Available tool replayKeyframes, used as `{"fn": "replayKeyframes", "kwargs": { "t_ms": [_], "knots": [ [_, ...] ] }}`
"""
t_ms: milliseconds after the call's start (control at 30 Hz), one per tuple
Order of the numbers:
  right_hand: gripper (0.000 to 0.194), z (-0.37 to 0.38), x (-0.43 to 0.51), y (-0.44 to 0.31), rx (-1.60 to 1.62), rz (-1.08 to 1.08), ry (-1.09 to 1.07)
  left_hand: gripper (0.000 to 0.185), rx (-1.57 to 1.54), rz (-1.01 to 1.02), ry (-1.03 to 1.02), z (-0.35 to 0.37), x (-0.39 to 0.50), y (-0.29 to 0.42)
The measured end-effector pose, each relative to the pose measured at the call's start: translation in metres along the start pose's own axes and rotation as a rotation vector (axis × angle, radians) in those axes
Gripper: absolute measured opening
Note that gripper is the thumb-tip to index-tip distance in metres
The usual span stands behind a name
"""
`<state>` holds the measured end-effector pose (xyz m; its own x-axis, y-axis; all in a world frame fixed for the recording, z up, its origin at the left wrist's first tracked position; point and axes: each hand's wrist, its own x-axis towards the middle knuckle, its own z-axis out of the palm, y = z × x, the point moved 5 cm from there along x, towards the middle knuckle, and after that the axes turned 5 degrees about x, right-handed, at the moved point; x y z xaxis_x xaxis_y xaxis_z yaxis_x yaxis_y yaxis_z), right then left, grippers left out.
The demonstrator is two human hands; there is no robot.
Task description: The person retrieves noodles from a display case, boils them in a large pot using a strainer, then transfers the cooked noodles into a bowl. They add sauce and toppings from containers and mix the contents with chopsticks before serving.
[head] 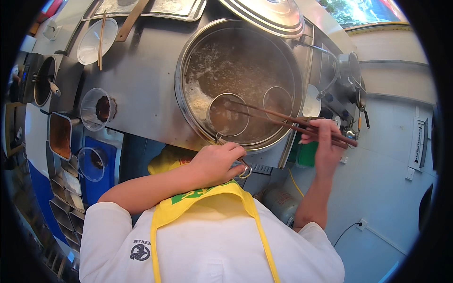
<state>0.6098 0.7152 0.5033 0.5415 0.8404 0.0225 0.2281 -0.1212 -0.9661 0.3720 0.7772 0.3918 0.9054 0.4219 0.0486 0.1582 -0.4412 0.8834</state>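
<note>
A wide metal pot (178, 76) of cloudy, bubbling liquid stands before me. My left hand (219, 162) grips the handle of a round wire strainer (227, 115), whose basket sits in the liquid near the pot's front rim. Long brown chopsticks (300, 125) are held in my right hand (325, 141); their tips reach into that strainer. Pale foam or noodles (199, 102) show in the liquid left of the basket. A second strainer (277, 103) is in the pot to the right, partly behind the chopsticks. Steam blurs what the baskets contain.
A metal lid (269, 14) lies beyond the pot. At the left are a white bowl (88, 44) with thin chopsticks across it, and a clear plastic bowl (93, 120) with dark sauce. Another clear bowl (86, 164) sits lower. A gas cylinder (281, 201) stands below the counter.
</note>
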Motion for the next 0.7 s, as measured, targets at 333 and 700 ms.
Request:
{"fn": "replayKeyframes", "kwargs": {
  "t_ms": [333, 700],
  "knots": [
    [0.016, -0.003, -0.015, 0.145, -0.100, -0.198, -0.107, 0.009, -0.049, -0.196, 0.427, 0.031, -0.030, 0.011],
    [0.011, 0.031, -0.036, 0.153, -0.028, -0.404, -0.270, 0.011, -0.056, -0.270, 0.360, 0.042, -0.024, 0.007]
  ]
}}
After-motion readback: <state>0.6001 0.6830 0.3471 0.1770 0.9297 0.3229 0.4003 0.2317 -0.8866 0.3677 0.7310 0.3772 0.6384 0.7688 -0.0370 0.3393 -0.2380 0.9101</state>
